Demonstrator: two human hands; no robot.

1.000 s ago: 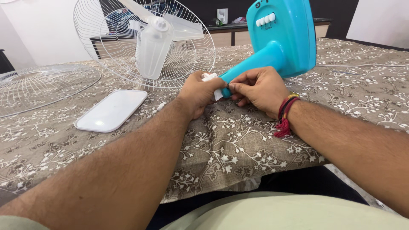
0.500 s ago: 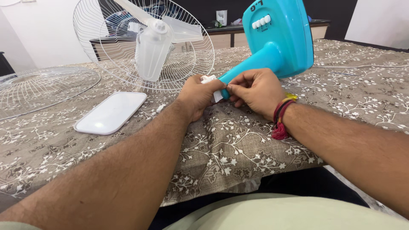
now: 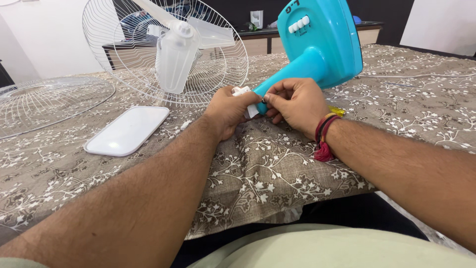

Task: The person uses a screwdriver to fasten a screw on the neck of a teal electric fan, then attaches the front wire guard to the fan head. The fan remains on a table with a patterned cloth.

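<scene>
Both hands stay pinched at the turquoise fan stand's (image 3: 317, 49) neck, left hand (image 3: 229, 109) gripping a small white part (image 3: 242, 91), right hand (image 3: 296, 101) pressing beside it, while the stand has tilted slightly leftward.

Both hands, left hand (image 3: 229, 110) and right hand (image 3: 296, 103), grip a small white part (image 3: 242, 92) against the turquoise fan stand (image 3: 317, 49) near the table's (image 3: 277, 168) front edge.

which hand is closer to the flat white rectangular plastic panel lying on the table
Left. The left hand sits just right of the flat white rectangular plastic panel; the right hand lies further right, beyond the left one.
</scene>
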